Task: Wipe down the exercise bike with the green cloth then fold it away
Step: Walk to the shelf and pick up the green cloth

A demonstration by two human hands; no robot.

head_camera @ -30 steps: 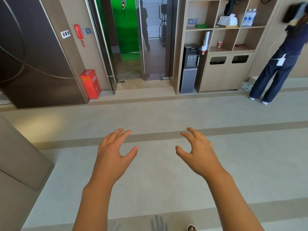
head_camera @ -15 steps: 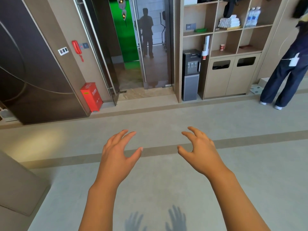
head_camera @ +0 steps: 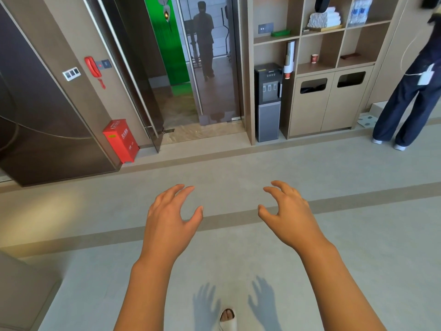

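Observation:
My left hand (head_camera: 170, 219) and my right hand (head_camera: 287, 215) are held out in front of me over the grey floor, palms down, fingers spread and curled, holding nothing. A small folded green cloth (head_camera: 280, 33) lies on an upper shelf of the wooden shelving unit (head_camera: 298, 38) at the far wall, well beyond both hands. No exercise bike shows clearly; only a faint frame of gym equipment (head_camera: 226, 32) appears behind the glass door.
A person in dark blue trousers (head_camera: 410, 99) stands at the right by the shelving. A water dispenser (head_camera: 268, 101), a red fire box (head_camera: 120, 140) and a glass doorway (head_camera: 210, 68) line the far wall. A beige block (head_camera: 21, 290) sits at lower left.
The view has moved closer to the far wall and tilted down. My hands keep the same spread pose, and their shadows plus my foot have come into sight below.

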